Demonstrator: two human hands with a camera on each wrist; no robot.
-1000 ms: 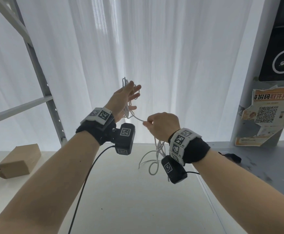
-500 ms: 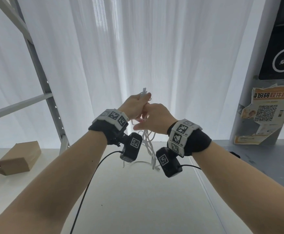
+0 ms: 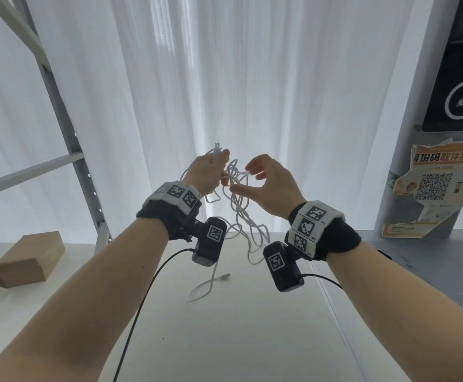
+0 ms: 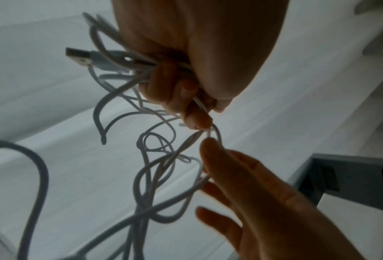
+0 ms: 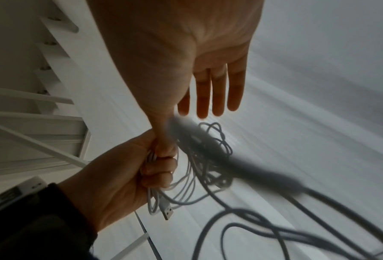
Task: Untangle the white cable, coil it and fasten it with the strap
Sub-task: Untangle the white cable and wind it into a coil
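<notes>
The white cable [image 3: 238,213] hangs in a tangle between my raised hands. Its small connector [image 3: 226,276] lies on the white table [image 3: 224,340]. My left hand [image 3: 219,166] grips a bunch of strands in its fist. The USB plug [image 4: 79,58] sticks out of that fist, as the right wrist view also shows it [image 5: 167,211]. My right hand [image 3: 248,179] is just to the right, fingers straight and spread. Its fingertips [image 4: 208,146] touch loose loops of the cable [image 4: 150,176] below the left hand [image 4: 186,98]. I cannot make out the strap for certain.
A cardboard box [image 3: 29,260] lies on the table at the left, by a grey rack post [image 3: 67,133]. White curtains hang behind. A grey surface [image 3: 431,257] with a small black item [image 3: 384,253] adjoins on the right, below a torn poster [image 3: 439,188].
My hands were pressed together half a second ago. The right hand has since drawn away to the right and opened. More cable now hangs loose, and its small connector end has reached the table.
</notes>
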